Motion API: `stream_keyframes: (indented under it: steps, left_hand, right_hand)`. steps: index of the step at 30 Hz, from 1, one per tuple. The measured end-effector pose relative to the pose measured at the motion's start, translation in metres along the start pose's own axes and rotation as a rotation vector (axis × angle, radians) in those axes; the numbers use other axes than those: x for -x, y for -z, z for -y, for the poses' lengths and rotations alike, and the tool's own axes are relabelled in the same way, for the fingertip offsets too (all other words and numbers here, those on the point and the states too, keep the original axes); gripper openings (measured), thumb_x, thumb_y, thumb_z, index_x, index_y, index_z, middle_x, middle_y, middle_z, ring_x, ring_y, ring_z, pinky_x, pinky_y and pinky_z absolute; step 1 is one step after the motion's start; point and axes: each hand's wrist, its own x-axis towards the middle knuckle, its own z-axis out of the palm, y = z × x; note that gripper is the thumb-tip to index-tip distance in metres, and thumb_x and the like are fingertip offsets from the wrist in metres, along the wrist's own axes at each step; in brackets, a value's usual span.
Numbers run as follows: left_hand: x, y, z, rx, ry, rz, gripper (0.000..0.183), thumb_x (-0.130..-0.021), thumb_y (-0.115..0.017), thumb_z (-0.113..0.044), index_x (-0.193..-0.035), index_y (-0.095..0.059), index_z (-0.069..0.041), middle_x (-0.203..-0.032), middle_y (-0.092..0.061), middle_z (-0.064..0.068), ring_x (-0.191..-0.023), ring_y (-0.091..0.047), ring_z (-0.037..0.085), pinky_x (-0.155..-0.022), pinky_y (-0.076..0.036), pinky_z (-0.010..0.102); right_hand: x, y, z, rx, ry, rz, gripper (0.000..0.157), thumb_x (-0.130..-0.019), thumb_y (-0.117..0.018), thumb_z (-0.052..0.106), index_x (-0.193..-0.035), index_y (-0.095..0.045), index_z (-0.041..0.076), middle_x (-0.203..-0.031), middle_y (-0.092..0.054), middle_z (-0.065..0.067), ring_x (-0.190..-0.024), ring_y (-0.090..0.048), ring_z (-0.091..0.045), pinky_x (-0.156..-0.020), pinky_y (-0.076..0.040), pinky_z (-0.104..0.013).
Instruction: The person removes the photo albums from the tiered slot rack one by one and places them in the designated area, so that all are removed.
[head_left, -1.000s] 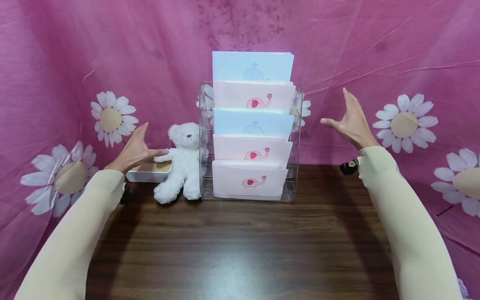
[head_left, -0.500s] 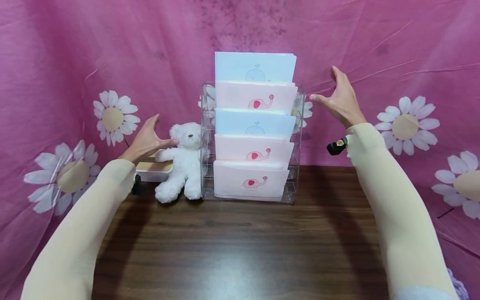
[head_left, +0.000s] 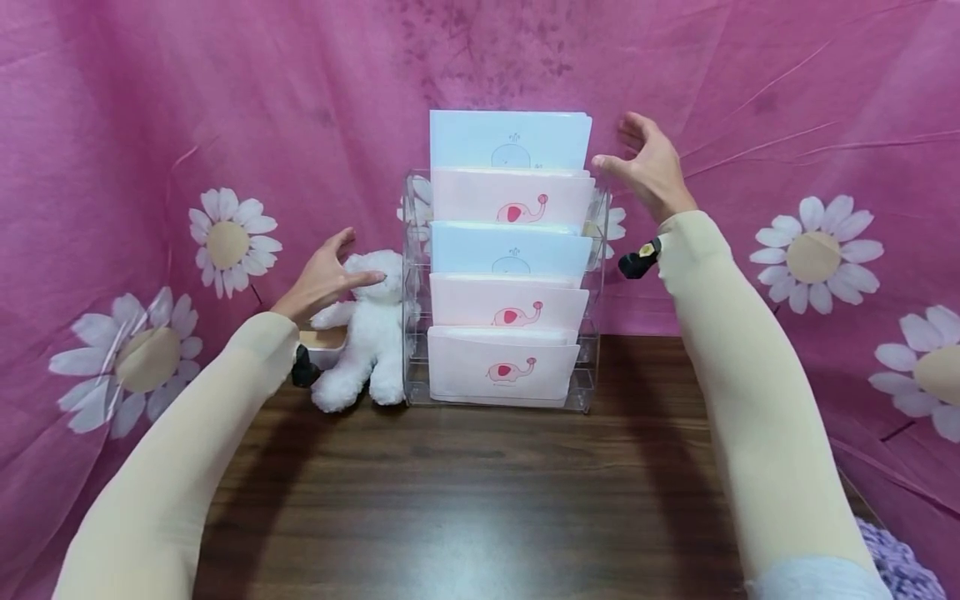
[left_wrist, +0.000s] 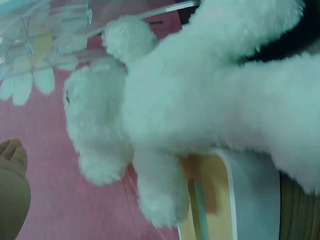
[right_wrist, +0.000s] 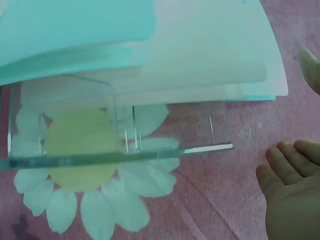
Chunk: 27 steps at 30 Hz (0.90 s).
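My left hand (head_left: 322, 275) is in front of the white teddy bear (head_left: 371, 333), its thumb overlapping the bear's head in the head view; it holds nothing. Up at the right, my right hand (head_left: 648, 165) is beside the top of a clear acrylic rack (head_left: 596, 325), thumb and fingers spread apart. Blue and pink paper folders (head_left: 510, 367) stand in the rack's tiers, printed with whales and elephants. In the right wrist view a gap shows between the fingers (right_wrist: 285, 162) and the folder edges.
A white box with a wooden top (head_left: 324, 343) sits behind the bear on the left. All of this stands on a dark wooden table (head_left: 450, 500), with a pink daisy-print curtain (head_left: 337, 108) behind. Something purple and knitted (head_left: 900, 567) lies at the lower right.
Both hands have moved inward toward the rack. The left has come in front of the bear's head, and the right has risen to near the rack's top corner. Rack and bear have stayed put.
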Motion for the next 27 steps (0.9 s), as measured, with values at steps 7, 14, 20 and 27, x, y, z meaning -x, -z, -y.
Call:
stream_keyframes:
  steps: [7,14,20,27]
  left_hand:
    - [-0.005,-0.015,-0.011,0.072,-0.004,0.001,0.103,-0.086,-0.08,-0.04,-0.163,-0.018,-0.01,-0.166,-0.031,0.016,-0.153,-0.031,0.037,-0.122,-0.034,0.052]
    - [-0.007,-0.028,-0.014,0.115,-0.032,-0.013,0.091,-0.089,-0.078,-0.033,-0.16,-0.027,-0.007,-0.16,-0.041,0.019,-0.15,-0.039,0.037,-0.122,-0.036,0.048]
    - [-0.008,-0.038,-0.015,0.134,-0.033,-0.013,0.084,-0.089,-0.076,-0.03,-0.158,-0.034,-0.008,-0.158,-0.045,0.019,-0.146,-0.044,0.037,-0.118,-0.042,0.047]
    - [-0.007,-0.048,-0.012,0.206,-0.04,-0.027,0.075,-0.089,-0.076,-0.02,-0.153,-0.042,-0.001,-0.152,-0.052,0.021,-0.137,-0.055,0.037,-0.112,-0.048,0.044]
  right_hand:
    - [-0.008,-0.008,0.007,-0.009,-0.026,0.014,0.088,-0.088,-0.077,0.023,-0.161,-0.027,0.018,-0.165,-0.037,-0.001,-0.152,-0.037,-0.019,-0.126,-0.029,-0.029]
    - [-0.018,-0.019,0.01,0.022,-0.06,0.012,0.085,-0.089,-0.076,0.026,-0.16,-0.03,0.018,-0.164,-0.039,0.0,-0.15,-0.04,-0.017,-0.125,-0.031,-0.028]
    - [-0.024,-0.024,0.013,0.048,-0.087,0.002,0.084,-0.09,-0.075,0.028,-0.16,-0.03,0.019,-0.162,-0.043,0.0,-0.148,-0.044,-0.016,-0.123,-0.033,-0.027]
    - [-0.029,-0.028,0.013,0.017,-0.143,-0.009,0.08,-0.09,-0.076,0.027,-0.158,-0.035,0.021,-0.16,-0.046,0.001,-0.145,-0.046,-0.014,-0.123,-0.034,-0.028]
